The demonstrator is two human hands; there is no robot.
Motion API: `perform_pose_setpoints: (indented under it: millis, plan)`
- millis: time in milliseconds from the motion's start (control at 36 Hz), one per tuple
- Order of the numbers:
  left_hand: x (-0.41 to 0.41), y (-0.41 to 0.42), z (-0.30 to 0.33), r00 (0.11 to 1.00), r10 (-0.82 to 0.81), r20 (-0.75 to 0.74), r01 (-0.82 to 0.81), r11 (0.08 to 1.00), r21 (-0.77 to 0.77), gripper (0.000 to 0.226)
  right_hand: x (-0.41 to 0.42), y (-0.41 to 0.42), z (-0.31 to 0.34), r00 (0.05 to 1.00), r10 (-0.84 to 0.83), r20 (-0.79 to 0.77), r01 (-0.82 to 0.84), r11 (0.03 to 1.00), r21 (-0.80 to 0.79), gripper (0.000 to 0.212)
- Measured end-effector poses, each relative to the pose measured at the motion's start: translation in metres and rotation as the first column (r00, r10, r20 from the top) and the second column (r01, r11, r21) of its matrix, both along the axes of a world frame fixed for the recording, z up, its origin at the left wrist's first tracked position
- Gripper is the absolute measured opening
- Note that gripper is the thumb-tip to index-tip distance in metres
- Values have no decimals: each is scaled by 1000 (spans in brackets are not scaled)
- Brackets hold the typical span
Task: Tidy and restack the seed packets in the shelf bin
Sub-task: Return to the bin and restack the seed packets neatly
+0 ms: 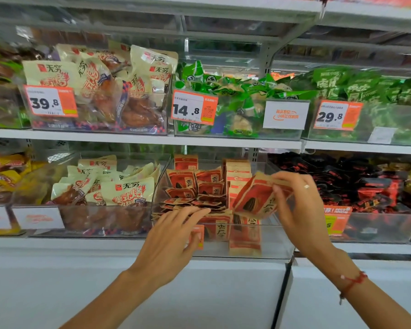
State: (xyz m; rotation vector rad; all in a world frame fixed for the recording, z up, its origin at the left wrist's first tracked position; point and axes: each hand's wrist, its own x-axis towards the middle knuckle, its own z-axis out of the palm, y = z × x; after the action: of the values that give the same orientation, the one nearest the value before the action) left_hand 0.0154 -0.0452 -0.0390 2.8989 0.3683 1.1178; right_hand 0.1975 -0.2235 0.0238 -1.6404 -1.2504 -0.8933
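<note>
A clear plastic shelf bin (271, 245) on the lower shelf holds several red and tan seed packets (199, 186), some upright at the back and right, others lying loose and flat in the middle. My right hand (297, 205) pinches one tilted seed packet (254, 198) by its upper edge, lifted above the bin's right side. My left hand (173, 236) reaches over the bin's front wall with straight fingers, their tips touching the flat packets in the middle.
A bin of cream chicken-snack bags (119, 191) stands to the left and a bin of black and red packets (365, 186) to the right. The upper shelf carries bins with price tags 39.8 (50, 102), 14.8 (193, 108) and 29.8 (337, 115). A white ledge (199, 293) runs below.
</note>
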Motion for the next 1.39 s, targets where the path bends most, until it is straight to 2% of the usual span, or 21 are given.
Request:
perform_pose_setpoints:
  millis: [111, 194, 278, 361, 417, 500, 611, 667, 778, 889, 972, 1056, 1167, 1250, 1389]
  plan:
    - [-3, 2, 5, 998, -43, -52, 39, 996, -83, 44, -19, -5, 23, 996, 1, 94, -24, 970, 243, 22]
    - [-5, 1, 13, 995, -93, -19, 88, 977, -194, 48, -35, -10, 38, 997, 62, 40, -72, 937, 342, 22]
    - [-7, -6, 24, 988, -110, 110, 140, 936, -324, 45, -48, -12, 48, 986, 159, -40, -141, 947, 287, 22]
    - [-11, -17, 37, 965, -113, 238, 221, 837, -501, 49, -54, -8, 47, 967, 215, -134, -191, 966, 175, 17]
    - [-13, -24, 46, 958, -134, 252, 263, 757, -598, 51, -58, -2, 43, 927, 288, -241, -272, 957, 97, 15]
    - [-15, -33, 54, 953, -216, 213, 303, 655, -693, 41, -62, 8, 33, 837, 394, -380, -414, 910, 29, 14]
    - [-25, -36, 55, 930, -262, 258, 357, 474, -805, 39, -59, 16, 16, 765, 389, -514, -442, 897, 21, 14]
    - [-30, -31, 52, 935, -263, 237, 339, 466, -817, 37, -57, 20, 10, 719, 387, -577, -453, 891, 32, 15]
    - [-34, -23, 45, 968, -222, 114, 219, 537, -814, 42, -60, 26, 5, 556, 407, -725, -513, 854, 86, 14]
    - [-37, -18, 46, 971, -236, 47, 171, 535, -827, 37, -62, 29, 0, 527, 345, -777, -489, 870, 54, 17]
    - [-38, -16, 46, 975, -209, 78, 176, 502, -847, 28, -63, 28, -6, 490, 360, -794, -485, 869, 95, 19]
    - [-36, -19, 47, 968, -166, 187, 242, 432, -869, 14, -60, 28, -11, 385, 354, -852, -474, 868, 147, 26]
    - [-31, -22, 46, 953, -89, 289, 302, 319, -898, 14, -58, 26, -13, 297, 330, -896, -513, 846, 142, 34]
    - [-26, -26, 41, 946, -72, 315, 322, 284, -903, 16, -60, 23, -16, 288, 318, -903, -541, 832, 120, 27]
    - [-18, -31, 34, 956, -85, 280, 292, 315, -903, 21, -56, 19, -15, 322, 315, -893, -471, 871, 137, 21]
